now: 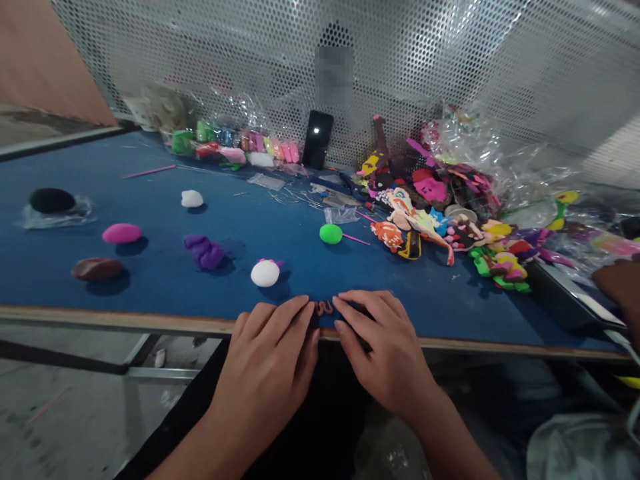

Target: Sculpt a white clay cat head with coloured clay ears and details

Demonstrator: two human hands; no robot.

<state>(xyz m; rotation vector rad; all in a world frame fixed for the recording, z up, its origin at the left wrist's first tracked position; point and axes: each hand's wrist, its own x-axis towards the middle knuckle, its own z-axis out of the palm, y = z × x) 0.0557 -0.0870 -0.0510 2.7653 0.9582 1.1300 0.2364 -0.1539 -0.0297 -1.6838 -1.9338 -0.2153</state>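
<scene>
A thin brown clay strip [324,307], bent into a wavy shape, lies on the blue tabletop close to the front edge. My left hand [275,347] rests at its left end, index fingertip against or just beside it and thumb lower down. On the opposite side is my right hand [383,340], its index fingertip at the strip's right end. Both hands have fingers stretched forward, with a gap between thumb and index finger. Just beyond my left hand sits a white clay ball [265,273] with pink and purple bits on top.
Purple [204,252], pink [121,233], brown [97,269], black [52,200] and white clay lumps [191,199] lie left. A green clay piece on a stick [331,233] is ahead. Finished clay figures [415,217] pile up right. A phone [318,140] leans against the perforated metal panel [250,40].
</scene>
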